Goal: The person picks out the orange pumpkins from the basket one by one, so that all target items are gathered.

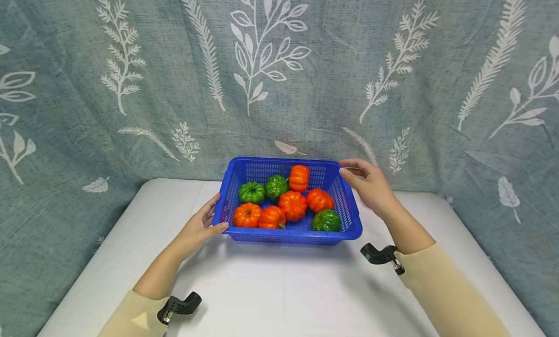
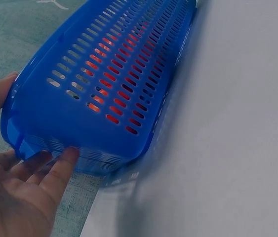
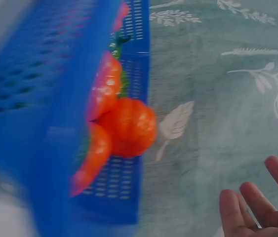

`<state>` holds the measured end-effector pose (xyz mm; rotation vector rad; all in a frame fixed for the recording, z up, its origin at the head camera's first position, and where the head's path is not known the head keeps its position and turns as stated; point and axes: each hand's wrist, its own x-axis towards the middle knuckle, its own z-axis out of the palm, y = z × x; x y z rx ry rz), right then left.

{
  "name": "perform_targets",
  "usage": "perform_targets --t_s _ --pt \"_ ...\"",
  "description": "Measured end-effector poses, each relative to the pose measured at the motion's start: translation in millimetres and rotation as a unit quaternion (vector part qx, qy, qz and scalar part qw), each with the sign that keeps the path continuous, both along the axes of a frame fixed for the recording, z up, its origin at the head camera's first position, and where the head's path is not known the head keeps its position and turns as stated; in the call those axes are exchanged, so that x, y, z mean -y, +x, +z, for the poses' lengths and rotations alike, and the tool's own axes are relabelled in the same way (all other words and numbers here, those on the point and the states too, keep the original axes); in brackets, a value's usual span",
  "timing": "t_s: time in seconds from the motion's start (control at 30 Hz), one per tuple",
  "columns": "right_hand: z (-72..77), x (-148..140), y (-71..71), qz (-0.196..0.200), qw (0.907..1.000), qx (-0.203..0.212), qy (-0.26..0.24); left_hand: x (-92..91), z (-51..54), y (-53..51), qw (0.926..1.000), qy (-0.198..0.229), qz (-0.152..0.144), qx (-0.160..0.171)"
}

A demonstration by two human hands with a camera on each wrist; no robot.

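Note:
A blue plastic basket [image 1: 290, 233] with slotted walls holds several small orange pumpkins [image 1: 292, 206] and three green ones [image 1: 326, 221]. At its left end my left hand [image 1: 202, 230] grips it, the thumb over the rim and the fingers against the outer wall, as the left wrist view shows. My right hand [image 1: 369, 184] is at the far right corner, fingers loosely bent. In the blurred right wrist view, the right hand [image 3: 257, 212] stands apart from the basket [image 3: 55, 148], with nothing in its fingers. A shadow lies under the basket's near side.
The basket is over the far part of a white table [image 1: 279, 288]. A grey-green curtain [image 1: 332, 84] with white leaf prints hangs right behind the table and along both sides. Each wrist carries a small black camera mount [image 1: 179, 305].

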<state>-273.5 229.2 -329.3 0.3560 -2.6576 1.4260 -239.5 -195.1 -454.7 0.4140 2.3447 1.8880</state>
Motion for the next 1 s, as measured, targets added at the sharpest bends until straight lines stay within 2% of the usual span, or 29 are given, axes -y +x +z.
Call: perform_targets --t_s 0.1,0.2,0.3,0.4,0.53,0.67,0.83,1.0 --pt "14.6 12 -11.0 0.03 0.9991 0.02 0.022 0.5 0.8 0.2 1.0 0.0 0.0 -0.002" --pt "23.0 23 -26.4 0.068 0.9954 0.04 0.054 0.9 1.5 0.6 1.0 0.001 0.0 -0.004" --pt "24.5 33 -43.8 0.101 0.9904 0.045 0.082 0.6 1.7 0.4 1.0 0.001 -0.001 -0.005" --pt "22.7 42 -59.6 0.117 0.9871 0.05 0.098 0.1 1.2 -0.5 0.9999 0.008 -0.005 -0.004" --pt "15.5 50 -79.2 0.125 0.9846 0.064 0.105 0.5 0.1 -0.7 0.9998 0.019 -0.01 -0.003" --pt "-0.3 54 -95.3 0.115 0.9843 0.089 0.1 0.9 -1.0 -0.7 0.9997 0.022 -0.01 -0.001" --pt "-17.3 56 -105.7 0.099 0.9837 0.112 0.099 -0.3 -1.2 -1.6 0.9996 0.025 -0.013 0.002" --pt "-25.1 64 -110.6 0.093 0.9826 0.13 0.095 0.6 -1.1 -2.0 0.9996 0.024 -0.012 0.001"
